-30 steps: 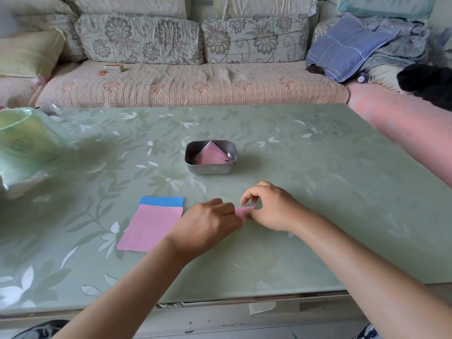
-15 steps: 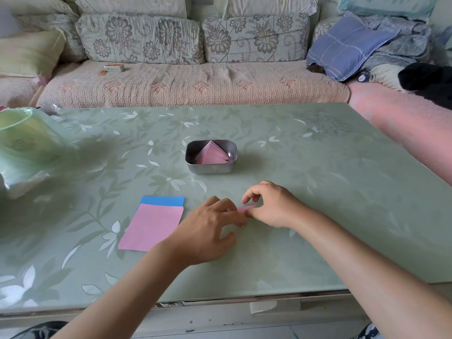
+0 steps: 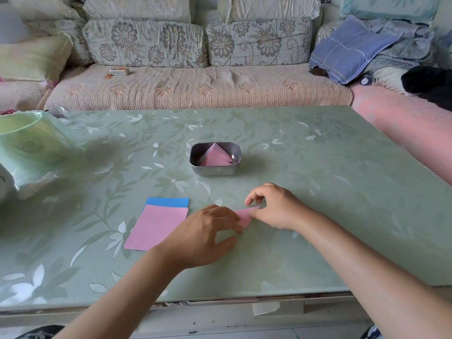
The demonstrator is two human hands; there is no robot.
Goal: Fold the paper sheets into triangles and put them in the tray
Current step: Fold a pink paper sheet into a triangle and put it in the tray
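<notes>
Two hands meet on one small pink piece that lies flat on the table, straight before the person. The right hand has curled fingers and pinches the far pointed end of the piece. The left hand is spread, thumb apart, and its straight fingertips press on the near end. So the long axis of the piece runs slanted, from the left fingertips up to the right pinch. The hands hide most of the paper, so I cannot say if the last fold is already finished.

From the pinch, the tray lies further away from the person and a little toward the left side, with pink triangles already inside. I judge the right hand is better placed to carry the piece there, because it holds the end that points that way. The flat sheets wait just beside the left hand, on its outer side.
</notes>
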